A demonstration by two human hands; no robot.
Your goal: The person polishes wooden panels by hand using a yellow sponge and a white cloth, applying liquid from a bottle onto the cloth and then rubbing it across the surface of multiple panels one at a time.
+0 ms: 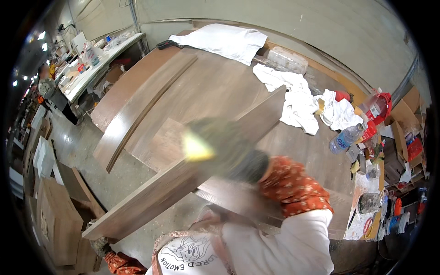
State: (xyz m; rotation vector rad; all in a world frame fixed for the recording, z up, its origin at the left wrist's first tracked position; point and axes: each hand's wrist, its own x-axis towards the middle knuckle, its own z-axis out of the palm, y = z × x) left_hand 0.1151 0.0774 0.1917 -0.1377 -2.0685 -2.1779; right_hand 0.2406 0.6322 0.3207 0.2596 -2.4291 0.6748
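Observation:
A long wood-grain board (151, 201) slants from the lower left up over the table, tilted so that its long edge shows. At its near lower-left end, my left hand (99, 246), in a dark glove, is closed around the board; part of the fingers is hidden behind it. My right hand (227, 149), gloved and smeared by motion, is over the middle of the board. A bright yellow piece (198, 147) shows at its fingers, too blurred to name. Orange patterned sleeves cover both forearms.
The wood-grain table (215, 78) carries another long panel (146, 101), white cloths (293, 96) and a plastic bottle (346, 137). A cluttered side bench (366, 220) stands at right. Wooden parts (59, 215) are stacked at left. A person (57, 94) stands far left beside a white workbench (103, 57).

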